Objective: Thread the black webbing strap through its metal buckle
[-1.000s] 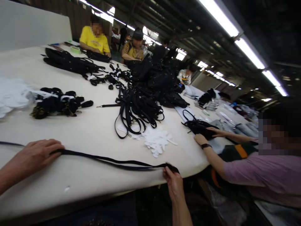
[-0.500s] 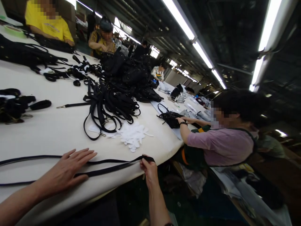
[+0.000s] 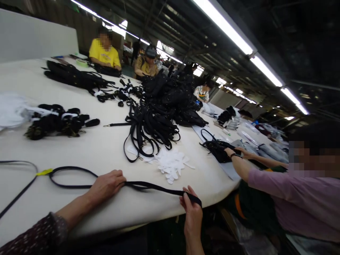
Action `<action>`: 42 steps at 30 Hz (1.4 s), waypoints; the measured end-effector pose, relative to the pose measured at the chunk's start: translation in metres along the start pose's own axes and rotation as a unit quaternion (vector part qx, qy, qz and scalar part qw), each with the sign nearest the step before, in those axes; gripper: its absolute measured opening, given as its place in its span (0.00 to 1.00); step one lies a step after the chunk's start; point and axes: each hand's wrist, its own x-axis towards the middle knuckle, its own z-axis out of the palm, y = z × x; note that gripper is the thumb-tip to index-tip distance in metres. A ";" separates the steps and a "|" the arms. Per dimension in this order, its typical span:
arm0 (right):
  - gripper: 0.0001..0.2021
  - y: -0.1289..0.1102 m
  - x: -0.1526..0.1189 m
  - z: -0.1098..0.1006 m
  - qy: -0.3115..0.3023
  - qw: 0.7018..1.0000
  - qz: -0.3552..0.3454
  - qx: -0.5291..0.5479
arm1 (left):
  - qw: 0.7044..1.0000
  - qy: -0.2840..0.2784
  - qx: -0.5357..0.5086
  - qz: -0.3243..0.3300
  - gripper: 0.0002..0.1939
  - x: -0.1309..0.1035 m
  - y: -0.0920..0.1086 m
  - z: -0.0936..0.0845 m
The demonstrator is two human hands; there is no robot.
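Observation:
A long black strap runs along the near side of the white table. My left hand is closed round it near the middle, with both runs gathered together. Over the table's front edge, my right hand grips the folded end between thumb and fingers. Left of my left hand the strap opens into a loop, and a yellow tie sits on it farther left. White paper pieces lie just beyond the strap.
Black bags and straps form a large pile mid-table. Rolled black straps and white material lie at left. A person in a pink top handles a black bag at right. More people are across the table.
My left hand, spread flat before, has closed round the strap and drawn its two runs together. The view has turned left, bringing the yellow tie and white material into sight.

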 end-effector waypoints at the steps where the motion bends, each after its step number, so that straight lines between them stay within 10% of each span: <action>1: 0.28 -0.010 -0.003 0.003 0.005 0.998 -0.044 -0.045 | 1.000 0.003 -0.001 -0.013 0.13 0.002 0.001 -0.001; 4: 0.20 -0.040 -0.019 0.022 -0.034 0.957 -0.219 -0.187 | 1.000 0.009 -0.007 -0.029 0.12 0.007 -0.002 -0.004; 8: 0.17 -0.049 -0.059 0.076 -0.237 0.817 -0.399 -0.342 | 1.000 0.004 -0.019 -0.019 0.10 0.014 -0.007 -0.010; 14: 0.17 -0.032 -0.097 0.146 -0.414 0.700 -0.382 -0.440 | 1.000 -0.004 -0.027 -0.008 0.10 0.018 -0.012 -0.018; 27: 0.09 -0.053 -0.116 0.200 -0.499 0.459 -0.531 -0.508 | 0.995 -0.040 -0.092 0.029 0.08 0.030 -0.036 -0.020; 36: 0.08 -0.074 -0.087 0.193 -0.513 0.460 -0.561 -0.459 | 0.991 -0.061 -0.107 0.054 0.09 0.035 -0.046 -0.021; 42: 0.11 -0.106 -0.099 0.205 -0.523 0.399 -0.622 -0.424 | 0.991 -0.080 -0.090 0.056 0.07 0.046 -0.048 -0.032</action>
